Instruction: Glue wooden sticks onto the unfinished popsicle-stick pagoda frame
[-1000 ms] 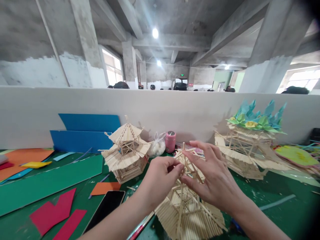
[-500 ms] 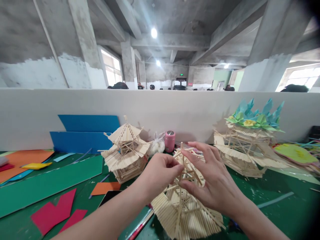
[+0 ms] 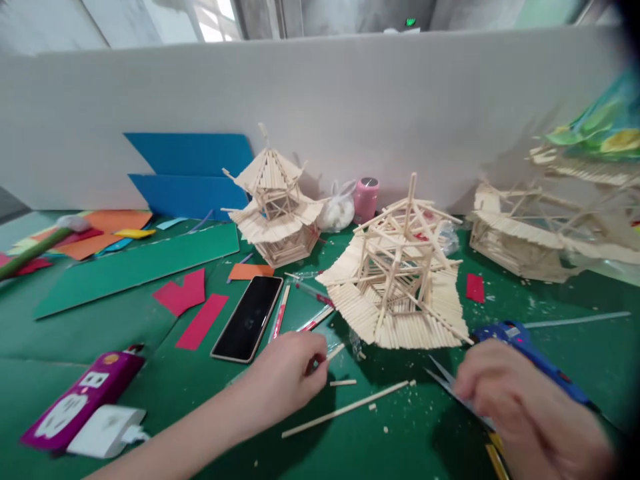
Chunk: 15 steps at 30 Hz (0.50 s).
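My left hand (image 3: pixel 300 370) pinches a short wooden stick (image 3: pixel 336 351) just in front of the pagoda-like stick model (image 3: pixel 395 267), whose upper part is an open frame around an upright stick. My right hand (image 3: pixel 515 393) is closed at the lower right, on the handle end of a pair of scissors (image 3: pixel 457 390); its blades point to the upper left, slightly apart. Between my hands a long stick (image 3: pixel 345 409) and a shorter piece (image 3: pixel 343 383) lie on the green table. The blue glue gun (image 3: pixel 530 353) rests behind my right hand.
A finished-looking stick pagoda (image 3: pixel 280 213) stands at the back left, and another stick building (image 3: pixel 525 233) at the back right. A phone (image 3: pixel 249 319), red paper (image 3: pixel 203 322), a purple box (image 3: pixel 83 400) and a white charger (image 3: pixel 107 430) lie on the left. A white board (image 3: pixel 300 100) rises behind.
Both hands have left the middle model and come down to the table front. The left now holds a short stick, the right the scissors. The view has tilted down.
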Each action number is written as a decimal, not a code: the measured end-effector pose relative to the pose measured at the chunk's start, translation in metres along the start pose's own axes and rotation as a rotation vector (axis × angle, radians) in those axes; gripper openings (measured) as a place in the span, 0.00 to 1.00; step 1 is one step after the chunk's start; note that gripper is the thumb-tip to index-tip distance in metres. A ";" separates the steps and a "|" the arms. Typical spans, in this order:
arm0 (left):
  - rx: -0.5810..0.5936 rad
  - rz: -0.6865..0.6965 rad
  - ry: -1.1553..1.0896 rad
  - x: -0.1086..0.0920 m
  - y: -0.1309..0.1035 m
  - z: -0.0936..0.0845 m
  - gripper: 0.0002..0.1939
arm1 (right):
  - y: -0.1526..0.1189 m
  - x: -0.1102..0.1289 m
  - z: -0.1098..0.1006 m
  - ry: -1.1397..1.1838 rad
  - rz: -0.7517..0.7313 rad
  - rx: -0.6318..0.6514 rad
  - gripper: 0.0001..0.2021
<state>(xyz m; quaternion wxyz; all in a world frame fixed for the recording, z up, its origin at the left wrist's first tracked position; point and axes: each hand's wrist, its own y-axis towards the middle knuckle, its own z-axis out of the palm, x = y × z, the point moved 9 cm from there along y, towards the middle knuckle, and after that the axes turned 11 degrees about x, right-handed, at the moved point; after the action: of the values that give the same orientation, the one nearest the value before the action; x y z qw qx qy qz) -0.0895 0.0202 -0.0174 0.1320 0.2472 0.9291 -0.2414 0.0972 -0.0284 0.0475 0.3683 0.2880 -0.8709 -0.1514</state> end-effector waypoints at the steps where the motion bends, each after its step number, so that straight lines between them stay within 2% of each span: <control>1: 0.014 -0.018 0.025 0.007 0.003 0.014 0.10 | -0.004 0.000 0.019 0.032 0.001 0.084 0.09; 4: 0.011 -0.055 0.110 0.020 0.012 0.040 0.10 | -0.016 -0.009 0.069 -0.028 0.071 0.280 0.08; 7: -0.032 -0.104 0.179 0.023 0.013 0.047 0.11 | -0.025 -0.022 0.102 -0.187 0.097 0.422 0.11; 9: -0.071 -0.115 0.201 0.019 0.008 0.048 0.11 | -0.030 -0.032 0.115 -0.257 0.109 0.491 0.13; 11: -0.106 -0.090 0.211 0.010 0.002 0.052 0.12 | -0.033 -0.039 0.122 -0.310 0.101 0.523 0.10; 14: -0.132 0.062 0.207 -0.011 -0.004 0.069 0.08 | -0.031 -0.039 0.126 -0.386 0.023 0.492 0.11; 15: -0.207 0.146 0.206 -0.020 -0.008 0.071 0.06 | -0.031 -0.036 0.127 -0.412 -0.013 0.474 0.12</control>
<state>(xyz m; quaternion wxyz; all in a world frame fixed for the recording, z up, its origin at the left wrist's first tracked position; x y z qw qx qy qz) -0.0678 -0.0298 -0.0674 0.0782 0.3225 0.9372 -0.1077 0.0372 -0.0240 -0.0735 0.1059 0.3345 -0.9364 -0.0017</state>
